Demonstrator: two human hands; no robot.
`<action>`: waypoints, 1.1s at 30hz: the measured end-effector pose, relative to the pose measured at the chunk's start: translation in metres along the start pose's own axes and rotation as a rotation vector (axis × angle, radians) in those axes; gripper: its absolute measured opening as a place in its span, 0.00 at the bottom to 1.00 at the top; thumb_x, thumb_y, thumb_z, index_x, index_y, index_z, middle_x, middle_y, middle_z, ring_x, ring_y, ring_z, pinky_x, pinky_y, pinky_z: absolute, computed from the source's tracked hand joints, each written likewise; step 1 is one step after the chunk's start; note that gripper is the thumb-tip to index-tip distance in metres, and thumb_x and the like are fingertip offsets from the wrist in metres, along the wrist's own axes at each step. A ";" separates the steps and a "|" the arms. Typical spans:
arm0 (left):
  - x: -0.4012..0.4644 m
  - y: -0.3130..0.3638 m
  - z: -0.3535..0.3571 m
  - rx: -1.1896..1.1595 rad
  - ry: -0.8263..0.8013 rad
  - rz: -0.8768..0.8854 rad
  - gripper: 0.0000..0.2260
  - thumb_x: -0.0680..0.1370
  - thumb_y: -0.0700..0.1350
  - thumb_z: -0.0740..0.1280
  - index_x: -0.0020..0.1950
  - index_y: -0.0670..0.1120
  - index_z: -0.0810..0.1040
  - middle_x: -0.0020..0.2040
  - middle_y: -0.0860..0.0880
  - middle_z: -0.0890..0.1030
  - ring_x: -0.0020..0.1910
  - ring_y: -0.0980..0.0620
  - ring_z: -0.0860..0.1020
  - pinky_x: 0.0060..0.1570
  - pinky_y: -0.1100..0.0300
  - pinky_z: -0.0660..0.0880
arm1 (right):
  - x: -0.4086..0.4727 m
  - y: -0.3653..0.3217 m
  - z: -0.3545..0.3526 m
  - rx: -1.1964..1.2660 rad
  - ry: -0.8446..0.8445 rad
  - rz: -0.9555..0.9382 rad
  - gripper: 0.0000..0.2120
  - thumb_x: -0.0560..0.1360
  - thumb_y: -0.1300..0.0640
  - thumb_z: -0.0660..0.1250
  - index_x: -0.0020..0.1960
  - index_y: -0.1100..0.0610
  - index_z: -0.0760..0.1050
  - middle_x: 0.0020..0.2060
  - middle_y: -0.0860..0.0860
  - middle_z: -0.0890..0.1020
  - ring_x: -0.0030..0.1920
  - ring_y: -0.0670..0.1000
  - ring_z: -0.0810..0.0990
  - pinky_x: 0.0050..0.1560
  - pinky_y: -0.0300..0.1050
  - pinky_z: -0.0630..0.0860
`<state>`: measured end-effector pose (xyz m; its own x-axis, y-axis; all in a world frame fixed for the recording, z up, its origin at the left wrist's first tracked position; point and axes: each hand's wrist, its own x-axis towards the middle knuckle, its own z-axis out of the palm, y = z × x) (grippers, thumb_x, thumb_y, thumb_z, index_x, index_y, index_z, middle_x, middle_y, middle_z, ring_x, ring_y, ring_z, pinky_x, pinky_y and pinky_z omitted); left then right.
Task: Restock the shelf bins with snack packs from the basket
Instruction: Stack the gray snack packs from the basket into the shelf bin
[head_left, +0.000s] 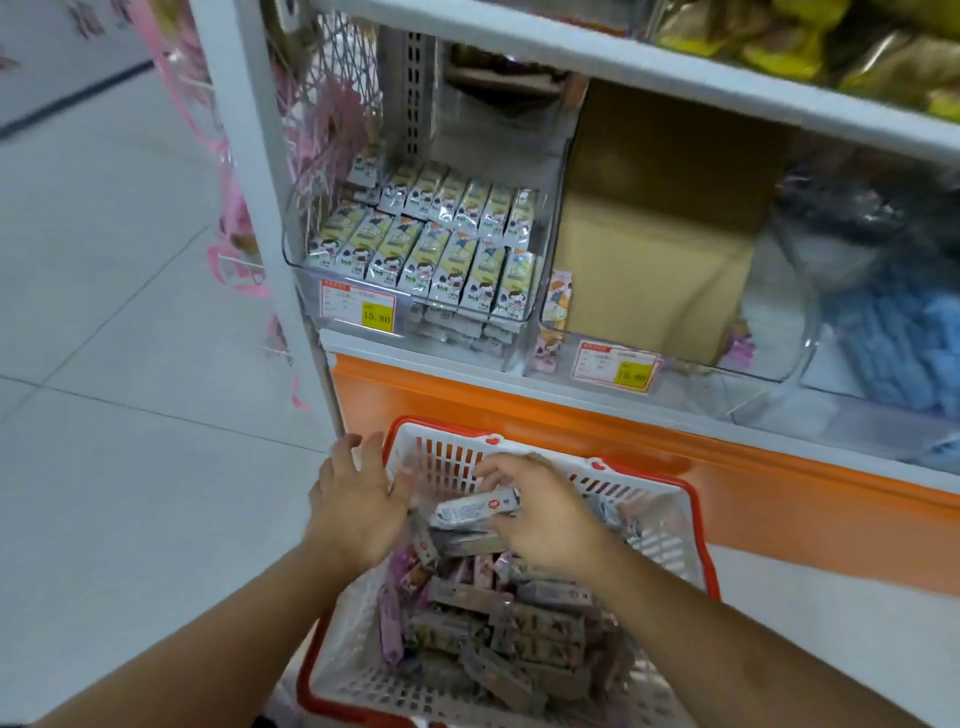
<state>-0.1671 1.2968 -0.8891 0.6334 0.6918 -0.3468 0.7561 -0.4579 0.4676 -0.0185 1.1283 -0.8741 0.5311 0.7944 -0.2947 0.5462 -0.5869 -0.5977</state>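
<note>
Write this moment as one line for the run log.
right hand: holds snack pack | left hand: open over basket | left bin: stocked

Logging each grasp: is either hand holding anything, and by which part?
The right hand grips a snack pack at its right end, over the basket. The left hand holds nothing.

the basket (647, 486) is white perforated plastic with a red rim. the snack packs (483, 623) wear glossy film, and the shelf bins (519, 332) are clear smooth plastic. the box (644, 270) looks like matt cardboard.
</note>
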 end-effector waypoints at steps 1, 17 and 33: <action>0.000 0.014 -0.017 -0.060 -0.023 0.021 0.23 0.85 0.57 0.56 0.76 0.47 0.69 0.76 0.42 0.66 0.74 0.41 0.67 0.71 0.45 0.66 | -0.007 -0.012 -0.020 -0.020 0.018 -0.065 0.26 0.75 0.62 0.76 0.67 0.40 0.76 0.55 0.36 0.78 0.61 0.40 0.72 0.64 0.36 0.70; -0.071 0.094 -0.146 -0.865 -0.383 0.248 0.13 0.74 0.49 0.80 0.54 0.43 0.85 0.42 0.50 0.83 0.37 0.58 0.79 0.41 0.61 0.74 | -0.081 -0.114 -0.138 0.025 0.339 -0.361 0.31 0.78 0.57 0.72 0.76 0.41 0.66 0.72 0.35 0.67 0.75 0.35 0.59 0.71 0.29 0.55; -0.012 0.068 -0.192 -0.321 0.196 0.362 0.17 0.85 0.59 0.58 0.70 0.59 0.77 0.68 0.62 0.77 0.67 0.60 0.74 0.67 0.60 0.67 | 0.003 -0.156 -0.145 0.029 0.389 -0.263 0.39 0.70 0.41 0.80 0.75 0.35 0.63 0.71 0.33 0.69 0.71 0.40 0.69 0.70 0.45 0.70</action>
<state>-0.1544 1.3643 -0.6974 0.7793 0.6260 0.0276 0.3862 -0.5145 0.7656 -0.0081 1.1998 -0.6733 0.5829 0.7951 0.1675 0.6797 -0.3642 -0.6367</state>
